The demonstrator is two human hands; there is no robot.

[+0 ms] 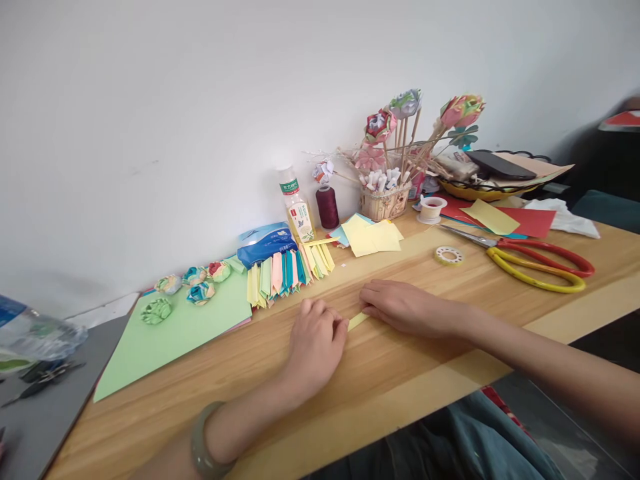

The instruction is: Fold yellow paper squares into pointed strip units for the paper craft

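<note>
A narrow yellow paper strip [357,321] lies on the wooden table between my two hands. My left hand [319,340], its fingers curled, grips the strip's left end. At the other end my right hand [400,305] pinches it, with thumb and fingers pressed down on the tabletop. Both ends of the strip are hidden under my fingers. Beyond my hands stands a row of folded paper pieces [277,279] in yellow, green, pink and blue. Loose pale yellow paper squares [371,239] are piled farther back, close to a basket.
Large scissors [530,259] and a tape roll [449,255] lie to the right, near a white spool [431,209]. Paper flowers [199,292] rest on a green sheet [185,337] at left. A bottle [299,213], purple thread [327,207] and flower basket [384,201] stand along the wall.
</note>
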